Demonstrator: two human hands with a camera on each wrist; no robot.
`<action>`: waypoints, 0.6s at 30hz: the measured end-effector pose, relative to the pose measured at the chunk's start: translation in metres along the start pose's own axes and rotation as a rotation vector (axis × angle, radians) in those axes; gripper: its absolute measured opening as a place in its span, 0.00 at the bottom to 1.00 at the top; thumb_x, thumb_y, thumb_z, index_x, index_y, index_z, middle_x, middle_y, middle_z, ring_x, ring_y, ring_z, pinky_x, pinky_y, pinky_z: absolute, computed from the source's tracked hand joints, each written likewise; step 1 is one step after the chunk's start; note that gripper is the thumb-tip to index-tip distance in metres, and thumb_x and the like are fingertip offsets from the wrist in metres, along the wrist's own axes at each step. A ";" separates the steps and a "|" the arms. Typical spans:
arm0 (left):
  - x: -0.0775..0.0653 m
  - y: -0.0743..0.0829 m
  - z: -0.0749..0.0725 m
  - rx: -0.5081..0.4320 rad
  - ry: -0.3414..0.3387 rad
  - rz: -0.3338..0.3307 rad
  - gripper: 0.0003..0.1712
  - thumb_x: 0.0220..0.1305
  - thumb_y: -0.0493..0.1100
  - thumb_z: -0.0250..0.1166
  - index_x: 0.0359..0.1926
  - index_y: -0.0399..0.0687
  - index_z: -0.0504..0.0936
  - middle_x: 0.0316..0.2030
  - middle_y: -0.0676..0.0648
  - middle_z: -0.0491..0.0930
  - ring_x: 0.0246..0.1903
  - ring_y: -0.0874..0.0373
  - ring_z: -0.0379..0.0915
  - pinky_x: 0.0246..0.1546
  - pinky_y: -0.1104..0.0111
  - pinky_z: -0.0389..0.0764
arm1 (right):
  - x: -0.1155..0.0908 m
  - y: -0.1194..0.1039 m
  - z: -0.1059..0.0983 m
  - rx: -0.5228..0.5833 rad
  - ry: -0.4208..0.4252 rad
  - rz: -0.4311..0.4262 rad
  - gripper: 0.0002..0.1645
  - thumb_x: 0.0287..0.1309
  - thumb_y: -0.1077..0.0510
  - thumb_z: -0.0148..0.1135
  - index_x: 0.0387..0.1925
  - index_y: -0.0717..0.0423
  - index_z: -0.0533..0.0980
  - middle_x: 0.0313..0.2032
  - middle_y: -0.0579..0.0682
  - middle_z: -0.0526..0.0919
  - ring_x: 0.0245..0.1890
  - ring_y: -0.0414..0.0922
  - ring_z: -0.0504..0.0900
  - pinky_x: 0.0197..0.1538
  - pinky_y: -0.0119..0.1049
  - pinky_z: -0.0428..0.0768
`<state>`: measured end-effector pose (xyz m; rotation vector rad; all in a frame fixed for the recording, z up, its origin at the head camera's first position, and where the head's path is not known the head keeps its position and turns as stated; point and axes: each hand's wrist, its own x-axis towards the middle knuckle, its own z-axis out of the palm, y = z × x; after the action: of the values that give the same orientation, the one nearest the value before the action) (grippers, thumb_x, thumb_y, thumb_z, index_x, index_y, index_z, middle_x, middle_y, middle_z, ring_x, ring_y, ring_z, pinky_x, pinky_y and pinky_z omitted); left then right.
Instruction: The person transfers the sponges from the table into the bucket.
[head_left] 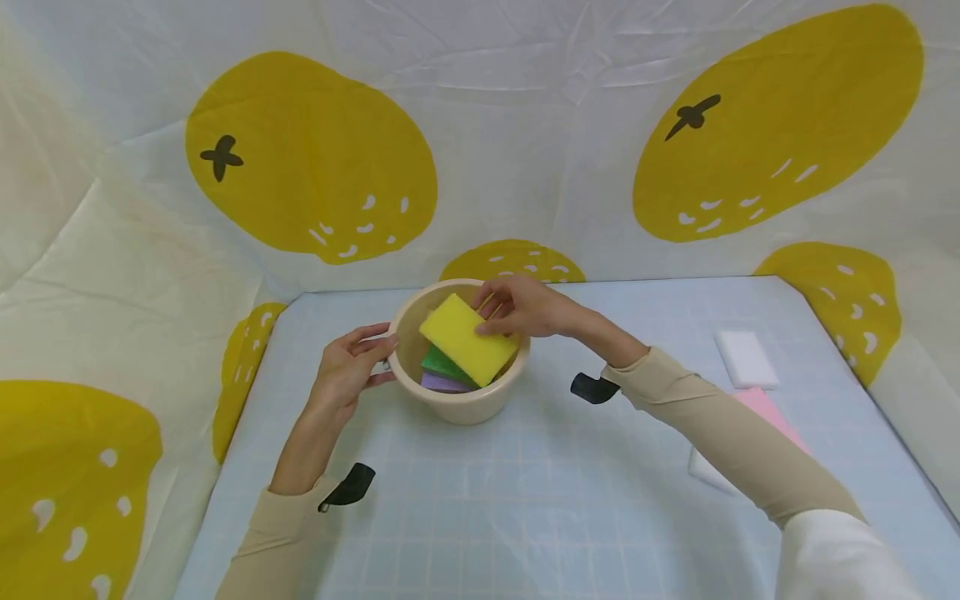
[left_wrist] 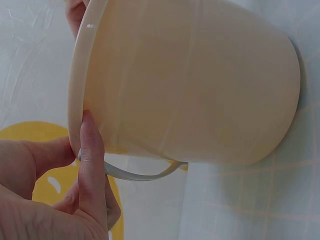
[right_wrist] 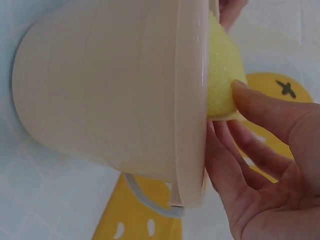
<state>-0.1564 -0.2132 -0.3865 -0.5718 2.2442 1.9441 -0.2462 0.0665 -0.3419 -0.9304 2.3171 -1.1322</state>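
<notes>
The beige bucket's [head_left: 467,410] rim is grasped at nine o'clock by the left hand [head_left: 347,367]. In its mouth, a yellow sponge [head_left: 467,340] is pinched toward two o'clock by the right hand [head_left: 527,307]; beneath, toward seven, a green piece [head_left: 442,364] and a purple piece [head_left: 442,383] are overlapped.

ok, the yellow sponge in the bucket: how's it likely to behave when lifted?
The yellow sponge is probably light for its size and squashy, given its foam-like, grainy surface. Likely not floppy: it looks flat, without sag, in the head view. Its rectangular shape makes rolling unlikely.
</notes>
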 end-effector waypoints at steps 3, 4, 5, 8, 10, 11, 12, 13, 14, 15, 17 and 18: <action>-0.001 0.000 -0.001 0.004 0.005 -0.004 0.28 0.71 0.47 0.68 0.68 0.44 0.76 0.56 0.40 0.79 0.44 0.58 0.80 0.40 0.67 0.88 | 0.004 0.002 0.003 -0.007 -0.035 0.006 0.21 0.62 0.59 0.73 0.54 0.63 0.79 0.49 0.55 0.85 0.49 0.49 0.84 0.55 0.38 0.85; -0.001 0.000 -0.001 0.004 0.008 -0.006 0.28 0.71 0.47 0.68 0.68 0.44 0.76 0.56 0.40 0.79 0.43 0.58 0.80 0.40 0.67 0.88 | 0.005 0.002 0.003 -0.008 -0.046 0.005 0.21 0.62 0.59 0.73 0.54 0.63 0.80 0.49 0.55 0.85 0.48 0.49 0.84 0.55 0.38 0.85; -0.001 0.000 -0.001 0.001 0.010 -0.007 0.28 0.71 0.47 0.68 0.68 0.44 0.76 0.56 0.40 0.79 0.43 0.58 0.80 0.40 0.67 0.89 | 0.006 0.003 0.004 -0.011 -0.056 0.002 0.21 0.62 0.59 0.73 0.54 0.63 0.80 0.48 0.55 0.85 0.48 0.48 0.84 0.55 0.37 0.85; 0.000 0.000 0.000 0.002 0.015 -0.012 0.28 0.71 0.47 0.68 0.68 0.45 0.76 0.56 0.41 0.79 0.43 0.58 0.80 0.40 0.66 0.89 | 0.010 0.003 0.007 -0.022 -0.073 -0.008 0.20 0.63 0.59 0.73 0.54 0.63 0.80 0.47 0.54 0.85 0.47 0.48 0.84 0.55 0.37 0.84; 0.000 -0.001 0.000 0.000 0.016 -0.011 0.27 0.71 0.47 0.68 0.67 0.45 0.76 0.56 0.41 0.79 0.43 0.58 0.80 0.40 0.66 0.89 | 0.012 0.002 0.011 -0.033 -0.080 -0.023 0.20 0.63 0.60 0.72 0.53 0.63 0.80 0.46 0.55 0.85 0.47 0.49 0.84 0.55 0.36 0.84; 0.001 -0.001 0.000 -0.003 0.016 -0.010 0.27 0.71 0.46 0.68 0.67 0.45 0.76 0.56 0.41 0.79 0.43 0.58 0.80 0.40 0.66 0.89 | 0.013 0.001 0.012 -0.035 -0.083 -0.032 0.19 0.63 0.61 0.72 0.53 0.63 0.79 0.46 0.55 0.85 0.47 0.49 0.84 0.55 0.36 0.84; 0.001 -0.001 0.000 -0.001 0.016 -0.010 0.27 0.71 0.46 0.68 0.67 0.45 0.76 0.56 0.40 0.79 0.43 0.58 0.80 0.40 0.66 0.89 | 0.013 0.001 0.014 -0.037 -0.086 -0.041 0.19 0.63 0.61 0.72 0.53 0.64 0.79 0.46 0.56 0.85 0.47 0.49 0.84 0.55 0.36 0.84; 0.001 -0.001 0.000 -0.001 0.019 -0.011 0.27 0.71 0.46 0.68 0.67 0.45 0.76 0.56 0.40 0.79 0.44 0.57 0.80 0.40 0.66 0.89 | 0.015 0.001 0.016 -0.044 -0.088 -0.048 0.19 0.63 0.62 0.72 0.53 0.64 0.79 0.46 0.56 0.85 0.47 0.49 0.84 0.55 0.36 0.84; 0.002 -0.001 0.000 0.001 0.020 -0.012 0.27 0.71 0.46 0.68 0.67 0.45 0.76 0.57 0.40 0.79 0.44 0.57 0.80 0.40 0.66 0.89 | 0.016 0.000 0.019 -0.051 -0.091 -0.056 0.19 0.63 0.62 0.72 0.53 0.64 0.79 0.46 0.56 0.84 0.47 0.50 0.83 0.55 0.36 0.84; 0.002 -0.001 0.001 0.003 0.022 -0.014 0.27 0.71 0.46 0.68 0.67 0.45 0.76 0.57 0.40 0.79 0.45 0.56 0.80 0.40 0.66 0.89 | 0.017 0.000 0.021 -0.057 -0.093 -0.061 0.18 0.63 0.62 0.71 0.53 0.64 0.79 0.46 0.57 0.84 0.47 0.50 0.83 0.55 0.36 0.83; 0.002 -0.001 0.001 0.009 0.023 -0.021 0.27 0.71 0.47 0.68 0.68 0.46 0.76 0.58 0.40 0.78 0.46 0.55 0.80 0.40 0.66 0.89 | 0.020 0.000 0.025 -0.063 -0.096 -0.069 0.18 0.63 0.63 0.71 0.52 0.65 0.79 0.47 0.57 0.84 0.47 0.50 0.83 0.55 0.37 0.84; 0.003 -0.001 0.001 0.014 0.023 -0.025 0.28 0.71 0.47 0.68 0.68 0.46 0.76 0.59 0.40 0.78 0.47 0.54 0.80 0.41 0.66 0.89 | 0.021 0.000 0.028 -0.070 -0.099 -0.075 0.17 0.64 0.63 0.71 0.52 0.65 0.79 0.46 0.56 0.84 0.46 0.49 0.82 0.55 0.37 0.84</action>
<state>-0.1587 -0.2126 -0.3885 -0.6203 2.2510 1.9189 -0.2443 0.0368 -0.3594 -1.0818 2.2723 -1.0156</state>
